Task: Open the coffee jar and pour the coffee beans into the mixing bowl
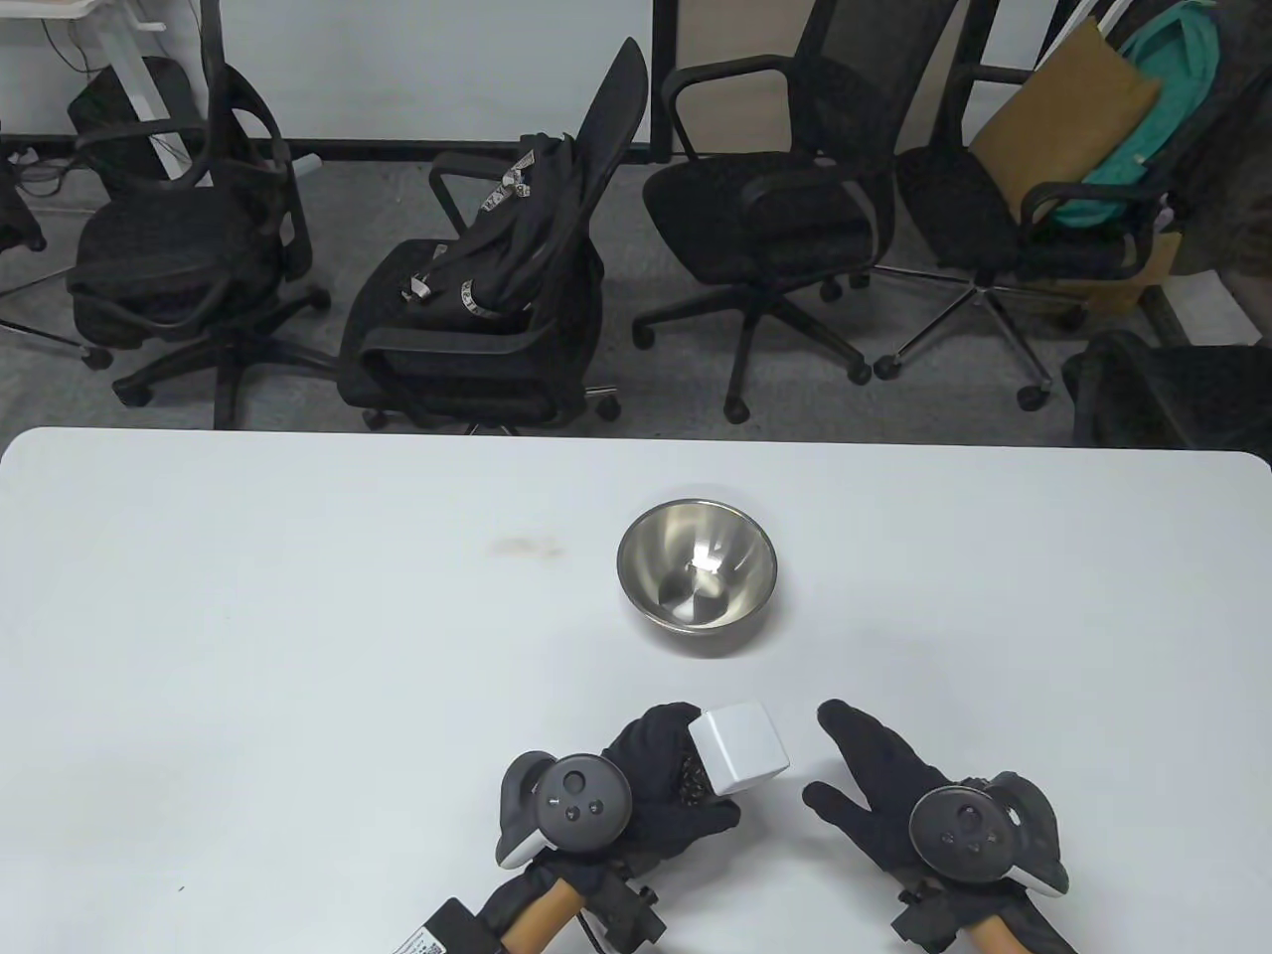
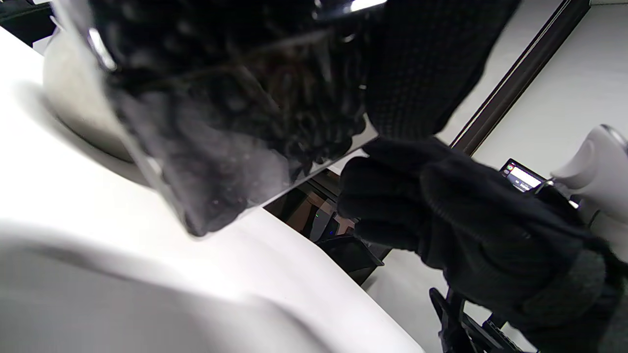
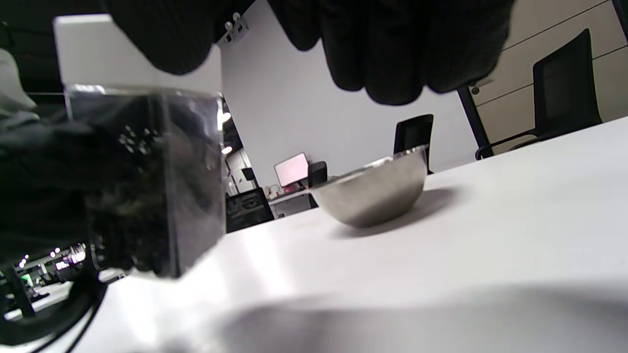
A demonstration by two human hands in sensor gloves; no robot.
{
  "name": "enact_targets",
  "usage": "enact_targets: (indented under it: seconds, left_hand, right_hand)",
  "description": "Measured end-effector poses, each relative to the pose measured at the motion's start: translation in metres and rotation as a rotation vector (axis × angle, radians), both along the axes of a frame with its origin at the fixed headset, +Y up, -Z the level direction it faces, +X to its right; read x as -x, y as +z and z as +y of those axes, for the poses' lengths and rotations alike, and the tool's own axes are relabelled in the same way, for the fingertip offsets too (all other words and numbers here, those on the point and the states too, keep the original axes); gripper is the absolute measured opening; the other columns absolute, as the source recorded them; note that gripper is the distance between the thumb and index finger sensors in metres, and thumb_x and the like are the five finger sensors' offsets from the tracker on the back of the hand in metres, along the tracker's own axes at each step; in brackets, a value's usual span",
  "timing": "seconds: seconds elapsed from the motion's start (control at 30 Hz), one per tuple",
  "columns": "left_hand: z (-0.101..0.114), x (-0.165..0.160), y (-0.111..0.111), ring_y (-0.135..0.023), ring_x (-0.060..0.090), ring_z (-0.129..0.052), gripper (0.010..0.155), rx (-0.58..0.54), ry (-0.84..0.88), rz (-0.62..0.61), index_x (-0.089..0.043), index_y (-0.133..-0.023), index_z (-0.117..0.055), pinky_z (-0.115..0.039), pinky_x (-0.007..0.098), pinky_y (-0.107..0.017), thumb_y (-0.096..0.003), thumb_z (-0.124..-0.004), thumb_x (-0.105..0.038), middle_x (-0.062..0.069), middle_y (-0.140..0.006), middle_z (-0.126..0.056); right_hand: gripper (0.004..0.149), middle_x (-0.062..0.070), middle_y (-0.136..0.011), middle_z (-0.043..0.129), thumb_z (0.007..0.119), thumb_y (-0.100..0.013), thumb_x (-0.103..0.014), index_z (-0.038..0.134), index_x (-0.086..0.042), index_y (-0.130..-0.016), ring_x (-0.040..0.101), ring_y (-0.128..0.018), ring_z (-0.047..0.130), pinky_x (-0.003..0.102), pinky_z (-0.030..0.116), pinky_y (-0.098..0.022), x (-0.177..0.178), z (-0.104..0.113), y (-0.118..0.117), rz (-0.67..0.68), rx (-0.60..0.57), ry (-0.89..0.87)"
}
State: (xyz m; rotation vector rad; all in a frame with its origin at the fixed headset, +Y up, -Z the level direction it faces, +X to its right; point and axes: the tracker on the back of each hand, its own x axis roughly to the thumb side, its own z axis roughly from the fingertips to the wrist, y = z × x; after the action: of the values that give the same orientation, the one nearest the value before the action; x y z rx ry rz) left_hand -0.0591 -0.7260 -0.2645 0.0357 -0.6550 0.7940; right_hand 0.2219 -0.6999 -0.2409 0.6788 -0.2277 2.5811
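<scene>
My left hand grips a clear square coffee jar full of dark beans, tilted and lifted off the table, its white square lid on. The jar fills the left wrist view and shows at the left of the right wrist view. My right hand is open and empty, just right of the lid, not touching it. The steel mixing bowl stands empty on the white table beyond the hands; it also shows in the right wrist view.
Several black office chairs stand beyond the table's far edge. A faint stain marks the table left of the bowl.
</scene>
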Motion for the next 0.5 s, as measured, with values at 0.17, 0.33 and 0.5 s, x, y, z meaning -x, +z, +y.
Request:
enact_targets:
  seconds: [0.17, 0.33, 0.5]
  left_hand:
    - [-0.001, -0.004, 0.001, -0.091, 0.047, -0.080, 0.092, -0.013, -0.030, -0.015, 0.001, -0.108, -0.053, -0.069, 0.062, -0.068, -0.0459, -0.099, -0.049, 0.028, -0.105, -0.067]
    - [-0.002, -0.008, 0.003, -0.090, 0.046, -0.080, 0.091, -0.040, -0.062, -0.010, -0.001, -0.107, -0.055, -0.070, 0.062, -0.068, -0.0446, -0.100, -0.049, 0.027, -0.105, -0.069]
    - [0.000, -0.011, 0.006, -0.089, 0.046, -0.080, 0.091, -0.069, -0.090, -0.004, -0.001, -0.107, -0.056, -0.070, 0.061, -0.067, -0.0442, -0.101, -0.049, 0.027, -0.104, -0.069]
  right_hand:
    - [0.083, 0.035, -0.109, 0.059, 0.064, -0.061, -0.056, 0.039, 0.000, -0.116, 0.053, -0.092, 0.071, 0.064, 0.066, -0.067, 0.004, 0.020, 0.003, 0.025, -0.011, -0.050]
    - [0.095, 0.042, -0.107, 0.061, 0.061, -0.058, -0.067, 0.037, 0.002, -0.118, 0.058, -0.088, 0.074, 0.067, 0.069, -0.063, 0.023, 0.043, 0.001, 0.035, 0.052, -0.062]
    - [0.101, 0.049, -0.107, 0.056, 0.058, -0.057, -0.073, 0.027, -0.002, -0.122, 0.060, -0.085, 0.076, 0.066, 0.072, -0.060, 0.054, 0.056, -0.005, 0.053, 0.209, 0.062]
